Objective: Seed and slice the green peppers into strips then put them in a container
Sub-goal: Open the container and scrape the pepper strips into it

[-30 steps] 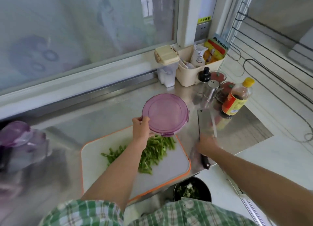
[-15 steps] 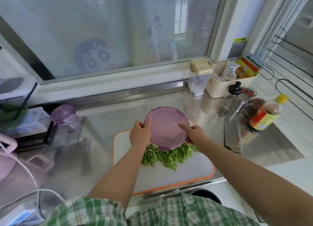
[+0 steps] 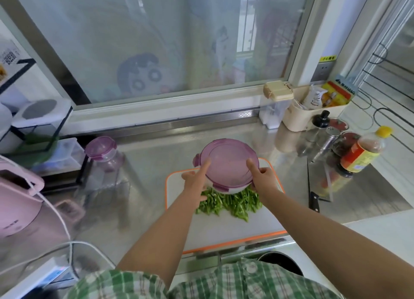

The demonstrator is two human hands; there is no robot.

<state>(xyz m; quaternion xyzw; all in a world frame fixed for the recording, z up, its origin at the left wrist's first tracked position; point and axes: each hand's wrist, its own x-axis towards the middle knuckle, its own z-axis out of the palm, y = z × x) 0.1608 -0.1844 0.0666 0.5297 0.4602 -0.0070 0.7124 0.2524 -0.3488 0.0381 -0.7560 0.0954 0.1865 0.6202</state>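
While lid point(image 3: 227, 162) was on, tub point(image 3: 225, 189): held over strips point(image 3: 230, 203).
Grip: left hand point(image 3: 193, 180), right hand point(image 3: 265, 179) clasped tub.
Risk: prying lid could tip it.

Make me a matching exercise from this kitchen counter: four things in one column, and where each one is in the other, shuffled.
Things
1. purple-lidded container
2. pepper strips
3. knife
4. yellow-capped bottle

Places
A. lying flat on the steel counter, right of the cutting board
B. standing by the seasoning jars, far right
C. gripped between the left hand and right hand
D. piled on the cutting board

Pairs: 1-C, 2-D, 3-A, 4-B
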